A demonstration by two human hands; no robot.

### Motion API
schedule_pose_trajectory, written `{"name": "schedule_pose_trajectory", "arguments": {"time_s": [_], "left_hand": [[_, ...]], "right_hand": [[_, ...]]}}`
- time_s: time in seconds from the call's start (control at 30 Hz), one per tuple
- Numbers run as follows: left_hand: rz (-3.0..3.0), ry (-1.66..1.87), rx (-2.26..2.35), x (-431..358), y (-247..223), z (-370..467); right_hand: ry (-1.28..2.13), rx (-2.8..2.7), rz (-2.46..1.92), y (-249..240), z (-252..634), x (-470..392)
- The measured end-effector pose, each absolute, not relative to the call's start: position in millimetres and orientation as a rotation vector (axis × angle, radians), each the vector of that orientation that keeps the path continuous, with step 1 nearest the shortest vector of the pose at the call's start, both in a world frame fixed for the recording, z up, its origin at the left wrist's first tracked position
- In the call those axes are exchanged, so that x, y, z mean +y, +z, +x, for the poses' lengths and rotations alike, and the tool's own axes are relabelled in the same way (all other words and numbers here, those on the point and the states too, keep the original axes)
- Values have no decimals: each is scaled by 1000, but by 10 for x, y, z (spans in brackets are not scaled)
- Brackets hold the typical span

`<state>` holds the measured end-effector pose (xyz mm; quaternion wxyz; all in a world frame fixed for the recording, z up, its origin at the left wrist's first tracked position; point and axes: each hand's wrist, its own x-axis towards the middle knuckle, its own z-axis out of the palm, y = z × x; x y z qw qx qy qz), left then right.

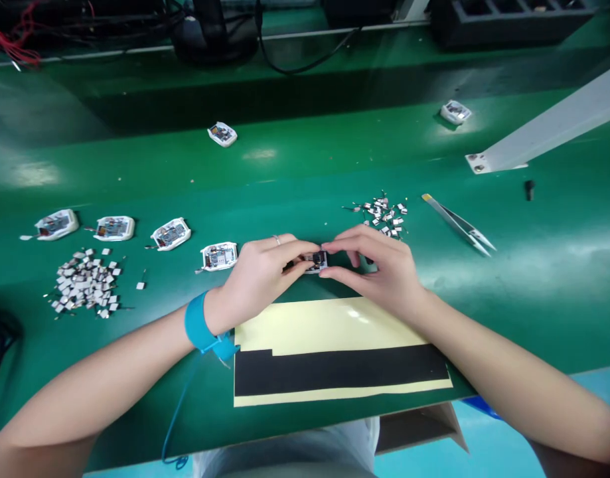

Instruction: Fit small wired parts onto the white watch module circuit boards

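A small white-edged device housing [315, 261] with a dark circuit board inside lies between my two hands, partly covered by fingers. My left hand [259, 272] pinches its left side with thumb and forefinger. From the other side my right hand [379, 262] grips the right edge between thumb and fingertips. Just left of my left hand rests another white housing [220, 256] with an exposed board. Beyond my right hand is a scattered pile of small white-and-black parts with short leads [384, 216]. A yellow sheet with a black strip [329, 325] lies below both hands.
Tweezers [458, 226] lie at right, near a slanted white metal post [548, 126]. Several open housings [114, 228] stand in a row at left, above a heap of small white parts [85, 282]. A blue wrist strap [199, 323] trails a cord [178, 418] over the table edge.
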<state>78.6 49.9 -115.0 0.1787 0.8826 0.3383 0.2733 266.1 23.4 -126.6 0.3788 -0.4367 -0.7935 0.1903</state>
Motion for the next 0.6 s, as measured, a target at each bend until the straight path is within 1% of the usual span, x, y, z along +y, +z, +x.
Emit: {"name": "schedule_pose_trajectory", "arguments": {"time_s": [0.23,0.5,0.6], "left_hand": [[2521,887,961,443,-1090,765],[2509,865,857,429,-1086,755],[2489,862,854,431,-1088,754]], "right_hand": [[303,-2090,-966,-1181,2603,175],[256,-2093,-994,-1177,2563,160],[333,-2056,-1013,-1182,2586,172]]}}
